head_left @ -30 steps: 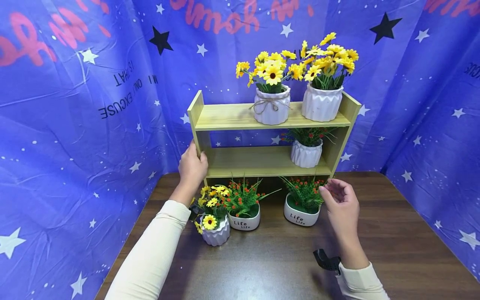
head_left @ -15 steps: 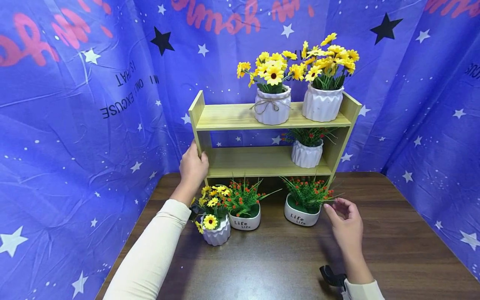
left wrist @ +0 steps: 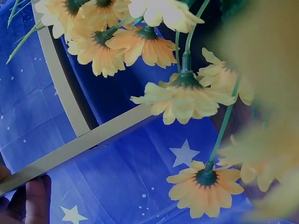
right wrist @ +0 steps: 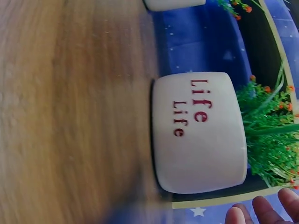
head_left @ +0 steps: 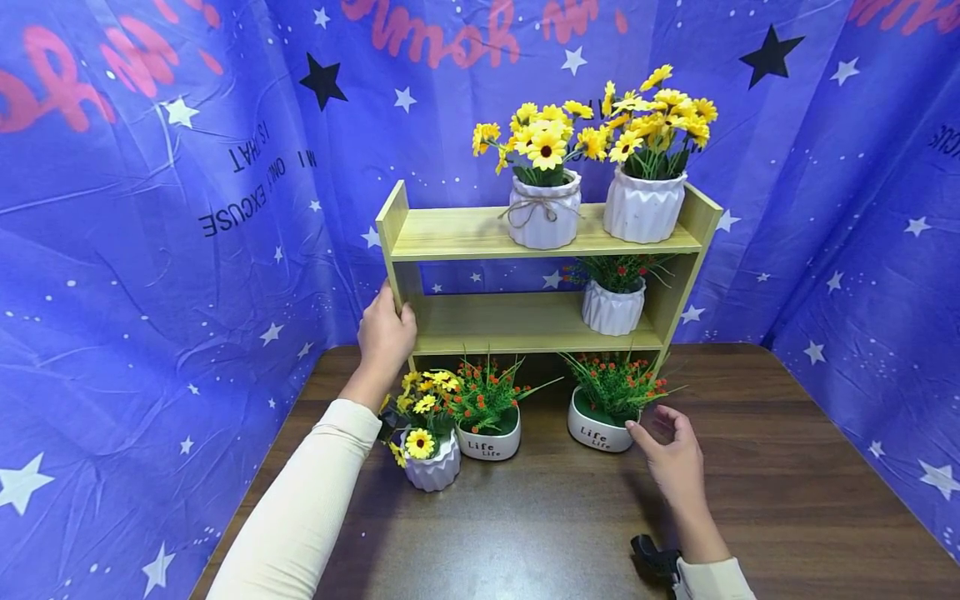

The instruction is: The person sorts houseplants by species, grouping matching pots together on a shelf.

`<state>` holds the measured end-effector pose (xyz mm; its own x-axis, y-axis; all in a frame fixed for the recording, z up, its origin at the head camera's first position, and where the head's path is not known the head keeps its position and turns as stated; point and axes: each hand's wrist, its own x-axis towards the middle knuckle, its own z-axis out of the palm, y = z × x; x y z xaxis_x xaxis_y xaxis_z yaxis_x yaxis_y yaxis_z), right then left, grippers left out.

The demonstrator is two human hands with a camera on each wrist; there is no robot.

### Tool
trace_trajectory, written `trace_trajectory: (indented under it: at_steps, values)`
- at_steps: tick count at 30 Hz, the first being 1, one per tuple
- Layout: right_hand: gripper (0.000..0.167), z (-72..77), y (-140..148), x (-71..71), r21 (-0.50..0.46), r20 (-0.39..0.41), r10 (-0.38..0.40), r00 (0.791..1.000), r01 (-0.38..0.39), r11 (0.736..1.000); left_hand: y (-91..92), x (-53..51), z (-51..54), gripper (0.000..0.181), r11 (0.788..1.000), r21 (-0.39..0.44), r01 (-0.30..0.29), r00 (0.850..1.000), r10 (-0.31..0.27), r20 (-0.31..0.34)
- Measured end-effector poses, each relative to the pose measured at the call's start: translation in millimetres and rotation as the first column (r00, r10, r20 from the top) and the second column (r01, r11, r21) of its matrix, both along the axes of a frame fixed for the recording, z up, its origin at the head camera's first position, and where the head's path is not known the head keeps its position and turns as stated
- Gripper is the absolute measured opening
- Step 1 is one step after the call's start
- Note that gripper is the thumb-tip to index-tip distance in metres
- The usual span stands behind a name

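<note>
A light wooden shelf (head_left: pixel 457 235) stands on the table. My left hand (head_left: pixel 385 335) grips its left side panel; in the left wrist view the fingers (left wrist: pixel 36 200) curl around the panel's edge (left wrist: pixel 56 161). My right hand (head_left: pixel 675 462) is beside the right end of a white oval pot (head_left: pixel 597 435) marked "Life", which holds a green plant with small red flowers. Its fingers are loosely bent with nothing between them, the thumb close to the rim. In the right wrist view, the fingertips (right wrist: pixel 261 210) appear apart from the pot (right wrist: pixel 201 158); contact by the thumb is hard to tell.
Another "Life" pot (head_left: pixel 487 444) and a ribbed pot (head_left: pixel 432 467) of yellow flowers stand at front left. Two ribbed pots, one with twine (head_left: pixel 545 221) and one plain (head_left: pixel 645 212), occupy the top shelf. A red-flowered pot (head_left: pixel 613 308) sits on the middle shelf.
My right hand has come down from the shelf's right upright, past the plant's leaf tips, then left toward the right "Life" pot. My left hand keeps its grip on the shelf.
</note>
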<state>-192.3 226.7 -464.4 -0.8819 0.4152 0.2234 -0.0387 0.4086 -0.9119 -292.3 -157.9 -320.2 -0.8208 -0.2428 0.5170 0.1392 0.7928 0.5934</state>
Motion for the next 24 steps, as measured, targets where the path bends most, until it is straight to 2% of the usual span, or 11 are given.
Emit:
trace_trajectory:
  at_steps: [7, 15, 24]
  values:
    - [0.074, -8.4, -10, -9.4, -0.057, 0.059, 0.08, 0.995, -0.077, 0.995, 0.0, 1.2, 0.9, 0.046, 1.0, 0.006, 0.007, 1.0, -0.007, 0.021]
    - [0.081, -17.7, -16, -15.9, -0.05, 0.08, 0.082, 0.993, -0.078, 0.996, -0.8, 2.3, 2.1, 0.048, 0.998, 0.02, 0.052, 0.998, -0.053, 0.032]
    - [0.085, -23.1, -19, -21.1, -0.06, 0.083, 0.079, 0.993, -0.074, 0.995, -3.2, 2.6, 3.6, 0.053, 0.997, 0.041, 0.062, 0.998, -0.062, 0.006]
